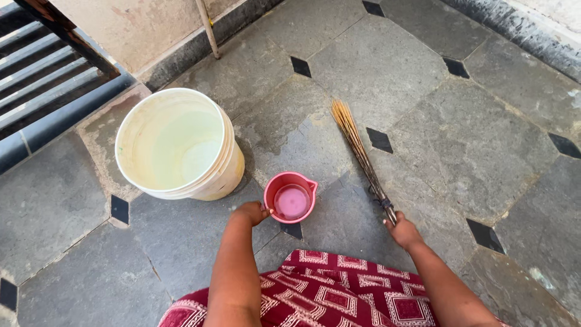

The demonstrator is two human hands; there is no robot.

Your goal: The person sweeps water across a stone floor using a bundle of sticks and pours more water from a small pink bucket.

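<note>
a: what's lowest in the frame?
b: left hand [251, 213] clamped on the handle of a pink mug [290, 197], centre; right hand [402, 232] closed around a stick broom [361, 158].
a: further up?
b: a cream bucket [178, 145], upper left, on grey floor tiles [460, 139].

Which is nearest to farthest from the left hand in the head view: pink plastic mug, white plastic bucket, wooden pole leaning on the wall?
1. Pink plastic mug: held by the left hand, just to its right.
2. White plastic bucket: up and to the left, on the stone floor.
3. Wooden pole: far, at the wall.
</note>
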